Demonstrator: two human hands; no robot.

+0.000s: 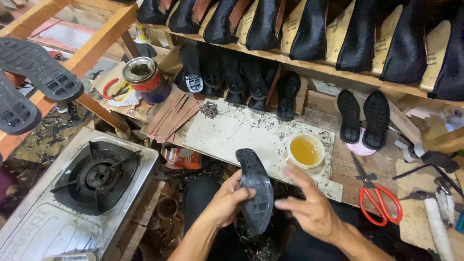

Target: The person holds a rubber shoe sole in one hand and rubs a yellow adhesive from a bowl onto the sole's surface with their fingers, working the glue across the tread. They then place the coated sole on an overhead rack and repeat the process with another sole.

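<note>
A black rubber shoe sole (256,193) stands on edge in front of me, tread side facing right. My left hand (223,200) grips it from the left, thumb across its middle. My right hand (311,205) touches the sole's right edge with its fingertips, the fingers spread and the palm empty. Just beyond the hands a small bowl of yellow glue (305,151) sits on a pale stained work board (241,130).
A single-burner gas stove (96,176) stands at the left. Red-handled scissors (379,198) lie at the right, near two black soles (363,118). A tin can (142,77) sits behind the board. Shoe uppers and soles fill the wooden shelf (309,65) at the back.
</note>
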